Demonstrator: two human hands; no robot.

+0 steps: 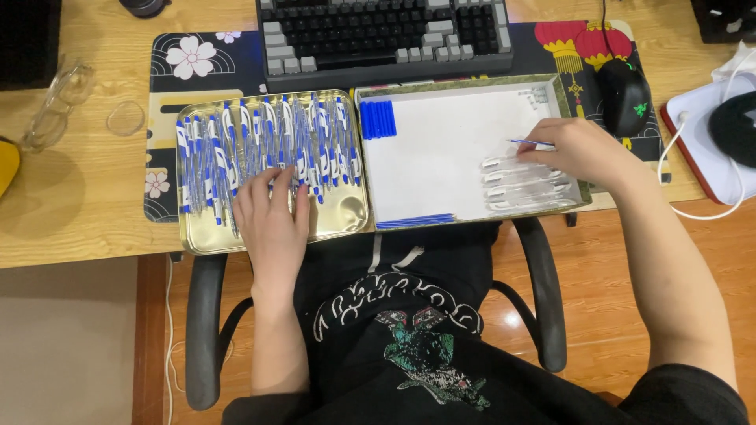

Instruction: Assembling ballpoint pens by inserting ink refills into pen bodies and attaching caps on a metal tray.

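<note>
Left hand [272,216] flat and open on blue pens [268,145] in gold tray [193,240]. Right hand [579,149] pinches thin blue refill [529,142] over white tray [441,157], beside clear pen tubes [524,185]. Risk: refill slips from pinch; trays overhang counter [79,205] edge, push may tip them.

Grey keyboard [383,35] on patterned desk mat [197,63], black mouse [626,96], clear safety glasses [55,102], black chair armrests [206,330]

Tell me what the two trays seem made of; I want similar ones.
The left tray looks like thin metal, a glossy gold finish with mirror-like reflections and rounded corners. The right tray looks like cardboard, probably a box lid: matte white inside, square corners, patterned green rim.
</note>
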